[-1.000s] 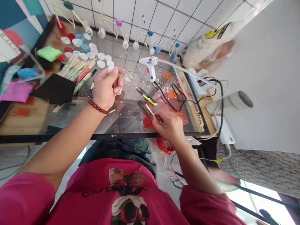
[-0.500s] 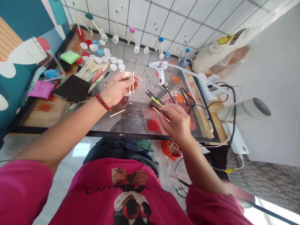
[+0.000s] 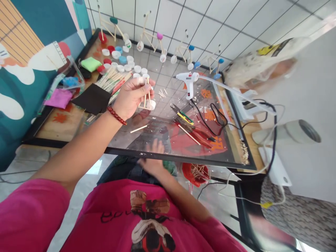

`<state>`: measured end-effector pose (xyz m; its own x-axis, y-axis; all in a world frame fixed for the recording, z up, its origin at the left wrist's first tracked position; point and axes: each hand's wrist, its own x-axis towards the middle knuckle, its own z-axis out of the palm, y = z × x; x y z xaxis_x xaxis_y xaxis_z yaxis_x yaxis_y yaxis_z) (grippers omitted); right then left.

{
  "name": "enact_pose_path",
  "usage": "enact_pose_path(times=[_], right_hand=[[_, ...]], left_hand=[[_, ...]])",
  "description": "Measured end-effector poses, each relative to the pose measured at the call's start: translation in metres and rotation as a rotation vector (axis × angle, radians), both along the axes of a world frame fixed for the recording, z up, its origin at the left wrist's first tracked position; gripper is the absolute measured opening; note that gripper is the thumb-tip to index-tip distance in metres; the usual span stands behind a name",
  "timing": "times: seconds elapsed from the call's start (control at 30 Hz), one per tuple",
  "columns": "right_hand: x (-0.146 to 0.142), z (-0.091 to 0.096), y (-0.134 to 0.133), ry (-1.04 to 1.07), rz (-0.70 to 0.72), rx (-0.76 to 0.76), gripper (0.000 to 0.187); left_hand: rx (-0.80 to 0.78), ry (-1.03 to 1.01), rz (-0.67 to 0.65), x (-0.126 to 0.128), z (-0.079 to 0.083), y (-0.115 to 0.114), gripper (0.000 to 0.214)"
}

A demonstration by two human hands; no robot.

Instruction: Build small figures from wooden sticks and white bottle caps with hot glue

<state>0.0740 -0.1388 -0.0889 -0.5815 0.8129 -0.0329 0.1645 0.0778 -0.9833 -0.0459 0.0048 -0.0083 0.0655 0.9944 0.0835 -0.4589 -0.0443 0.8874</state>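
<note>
My left hand (image 3: 135, 94), a red bead bracelet at its wrist, pinches a small frame of thin wooden sticks (image 3: 145, 99) with white bottle caps (image 3: 151, 105) at its lower end. My right hand (image 3: 152, 163) is at the table's front edge, over my lap; it is slightly blurred, its fingers look stretched apart and nothing shows in them. A loose wooden stick (image 3: 138, 128) lies below my left hand. Another stick (image 3: 189, 134) rests beside red-handled pliers (image 3: 203, 135) and snips with green and yellow handles (image 3: 185, 117). Short stick pieces (image 3: 162, 93) lie right of my left hand.
A white glue gun (image 3: 189, 84) lies on the glass table, its black cord to the right. Several stick-and-cap models (image 3: 152, 40) stand along the back. Loose caps (image 3: 122, 59), wooden sticks (image 3: 111, 77) and black sheets (image 3: 91, 99) occupy the left. A red bin (image 3: 193, 173) stands below the edge.
My right hand has let go of a stick, now on the table by the pliers, and has moved left and down to the table's edge. The view has shifted; my left hand still holds the frame.
</note>
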Motion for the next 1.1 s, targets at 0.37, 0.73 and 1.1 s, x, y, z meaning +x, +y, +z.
enact_pose_path(times=[0.37, 0.73, 1.1], right_hand=[[0.031, 0.086, -0.006, 0.056, 0.504, -0.058, 0.028], [0.057, 0.080, 0.134, -0.036, -0.347, 0.156, 0.026], [0.061, 0.058, 0.131, 0.134, -0.314, -0.087, 0.031]], left_hand=[[0.074, 0.044, -0.162, -0.007, -0.002, -0.004, 0.023], [-0.108, 0.155, -0.059, 0.002, 0.002, -0.014, 0.034], [-0.205, 0.276, -0.094, 0.013, -0.003, -0.017, 0.038]])
